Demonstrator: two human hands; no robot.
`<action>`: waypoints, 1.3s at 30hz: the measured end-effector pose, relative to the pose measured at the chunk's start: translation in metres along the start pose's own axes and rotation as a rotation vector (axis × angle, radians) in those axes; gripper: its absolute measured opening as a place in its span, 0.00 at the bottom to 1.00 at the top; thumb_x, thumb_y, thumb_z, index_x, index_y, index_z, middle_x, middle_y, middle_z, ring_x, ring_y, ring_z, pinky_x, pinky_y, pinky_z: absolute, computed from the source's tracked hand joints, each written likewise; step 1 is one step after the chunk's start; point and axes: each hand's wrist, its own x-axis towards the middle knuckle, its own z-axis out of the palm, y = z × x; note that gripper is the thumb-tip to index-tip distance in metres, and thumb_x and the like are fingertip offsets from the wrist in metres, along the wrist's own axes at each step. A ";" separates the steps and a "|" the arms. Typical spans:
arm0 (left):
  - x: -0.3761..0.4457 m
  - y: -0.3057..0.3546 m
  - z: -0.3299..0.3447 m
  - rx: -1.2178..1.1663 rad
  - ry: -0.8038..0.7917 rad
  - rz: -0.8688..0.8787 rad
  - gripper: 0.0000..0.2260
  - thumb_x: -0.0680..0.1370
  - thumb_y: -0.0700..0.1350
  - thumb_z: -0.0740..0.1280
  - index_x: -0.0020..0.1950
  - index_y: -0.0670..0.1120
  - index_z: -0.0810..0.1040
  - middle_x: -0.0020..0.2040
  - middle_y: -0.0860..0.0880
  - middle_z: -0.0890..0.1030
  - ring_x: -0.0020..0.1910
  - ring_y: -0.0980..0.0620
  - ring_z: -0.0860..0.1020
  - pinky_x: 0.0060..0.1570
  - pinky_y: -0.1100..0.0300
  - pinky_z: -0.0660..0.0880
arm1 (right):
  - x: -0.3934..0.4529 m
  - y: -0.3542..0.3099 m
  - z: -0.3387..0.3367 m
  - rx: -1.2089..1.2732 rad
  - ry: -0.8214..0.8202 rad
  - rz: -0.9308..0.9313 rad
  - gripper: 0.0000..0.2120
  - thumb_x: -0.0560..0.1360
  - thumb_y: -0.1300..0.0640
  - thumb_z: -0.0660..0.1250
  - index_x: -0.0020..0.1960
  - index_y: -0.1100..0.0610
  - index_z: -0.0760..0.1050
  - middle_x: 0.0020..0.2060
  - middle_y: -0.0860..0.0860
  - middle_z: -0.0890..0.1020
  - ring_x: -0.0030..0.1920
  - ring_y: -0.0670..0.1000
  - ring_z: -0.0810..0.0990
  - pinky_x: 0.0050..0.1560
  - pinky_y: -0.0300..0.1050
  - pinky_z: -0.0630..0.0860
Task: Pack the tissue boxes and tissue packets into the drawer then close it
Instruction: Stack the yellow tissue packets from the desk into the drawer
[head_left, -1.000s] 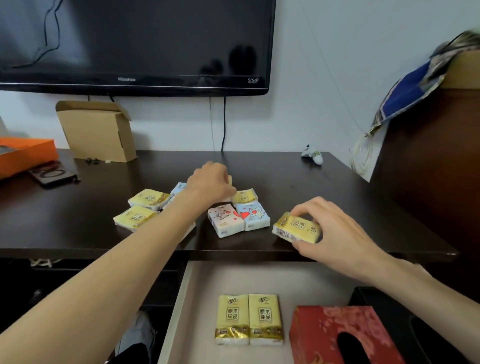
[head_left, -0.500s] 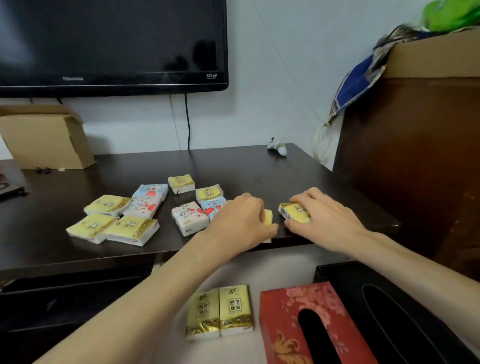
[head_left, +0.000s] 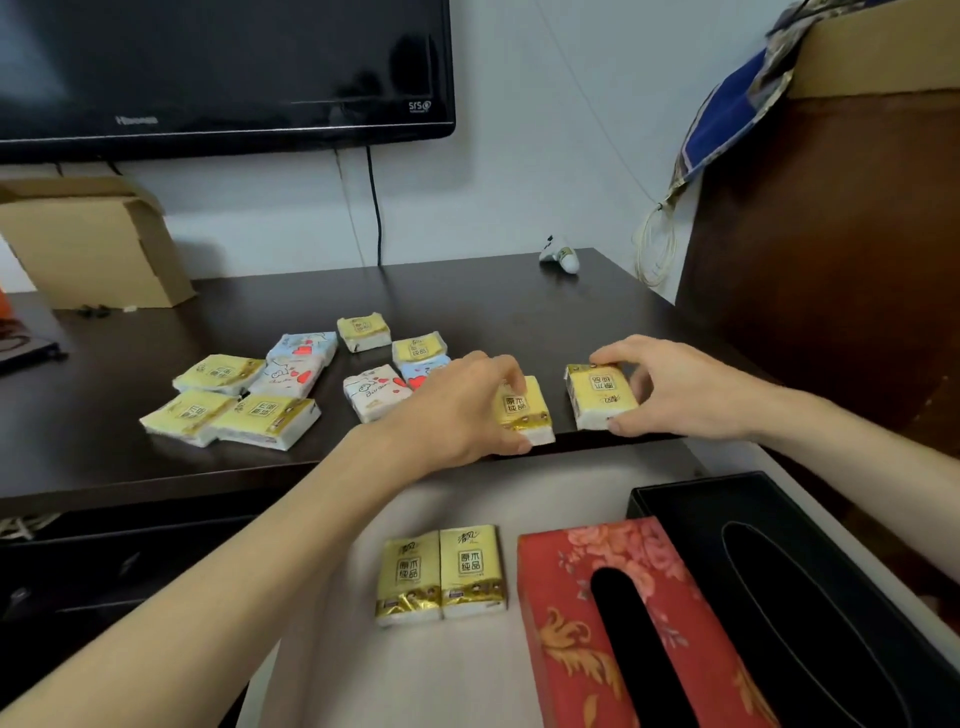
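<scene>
My left hand (head_left: 457, 410) grips a yellow tissue packet (head_left: 524, 410) at the front edge of the dark table (head_left: 467, 291). My right hand (head_left: 685, 389) holds a second yellow packet (head_left: 600, 395) just to its right, also at the edge. Several more yellow and cartoon-printed packets (head_left: 244, 395) lie spread on the table to the left. Below, the open drawer (head_left: 467, 499) holds two yellow packets (head_left: 441, 571) side by side, a red floral tissue box (head_left: 623, 623) and a black tissue box (head_left: 810, 582) to the right.
A wall-mounted TV (head_left: 223, 67) hangs above the table. A cardboard box (head_left: 93, 244) stands at the back left, a small white figure (head_left: 560, 254) at the back right. A brown cabinet (head_left: 841, 249) rises on the right.
My left hand came from the middle of the table to the front edge with a yellow packet. My right hand turned its packet near the edge. The view shifted right and down.
</scene>
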 end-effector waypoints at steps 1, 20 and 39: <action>-0.002 0.001 -0.001 -0.013 0.011 0.002 0.27 0.68 0.54 0.79 0.63 0.50 0.74 0.55 0.50 0.74 0.51 0.49 0.74 0.49 0.55 0.70 | -0.001 0.001 0.002 0.035 0.023 -0.022 0.38 0.68 0.55 0.81 0.75 0.49 0.71 0.49 0.38 0.76 0.45 0.38 0.78 0.43 0.27 0.70; -0.104 -0.026 -0.006 -0.040 0.104 0.005 0.39 0.64 0.64 0.77 0.72 0.56 0.69 0.58 0.60 0.66 0.53 0.60 0.74 0.51 0.65 0.73 | -0.039 -0.053 0.033 -0.021 0.047 -0.167 0.37 0.63 0.30 0.72 0.69 0.34 0.66 0.54 0.36 0.69 0.51 0.38 0.75 0.47 0.42 0.76; -0.092 -0.041 -0.002 -0.015 0.177 -0.053 0.41 0.65 0.67 0.74 0.74 0.54 0.66 0.63 0.57 0.68 0.58 0.57 0.72 0.55 0.53 0.77 | 0.025 -0.060 0.009 -0.218 -0.194 0.046 0.29 0.78 0.48 0.69 0.78 0.48 0.66 0.73 0.53 0.72 0.69 0.56 0.72 0.67 0.54 0.70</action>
